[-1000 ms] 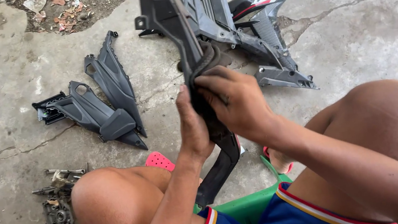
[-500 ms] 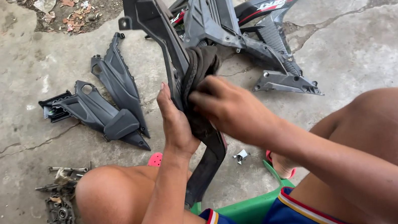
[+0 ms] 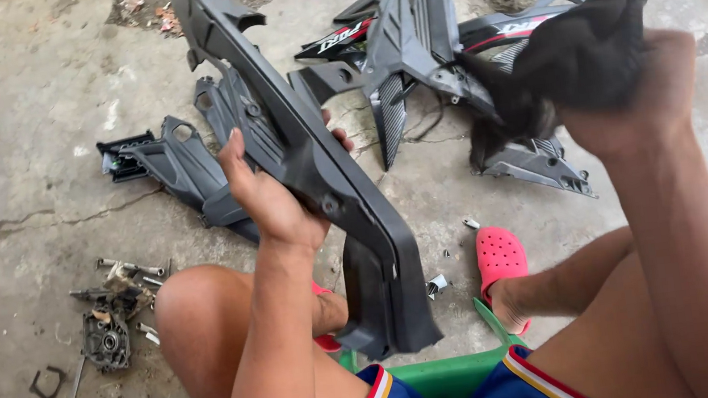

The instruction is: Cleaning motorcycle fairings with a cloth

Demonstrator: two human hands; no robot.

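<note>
Gripping hard, the left hand (image 3: 268,196) clamped the long dark plastic fairing panel (image 3: 314,168) about its middle, thumb on the near face and fingers wrapped behind, so the piece stood steeply tilted between the knees, with its top end far and left and its broad lower end down by the green stool (image 3: 448,376). That mid-length hold looked chosen for balance, keeping the panel's face turned up toward the person. Off to the right, the right hand (image 3: 629,93) was closed in a fist around a bunched black rag (image 3: 587,44), lifted well clear of the panel, the loose end dangling. On the concrete floor (image 3: 18,105) beyond, more dark fairing pieces (image 3: 425,46) lay spread flat and apart, seemingly so each could be picked up singly. A smaller panel (image 3: 178,162) lay at far left. Bolts and small metal parts (image 3: 112,314) sat gathered in one cluster at near left, out from underfoot. A pink sandal (image 3: 499,262) was on the right foot.
</note>
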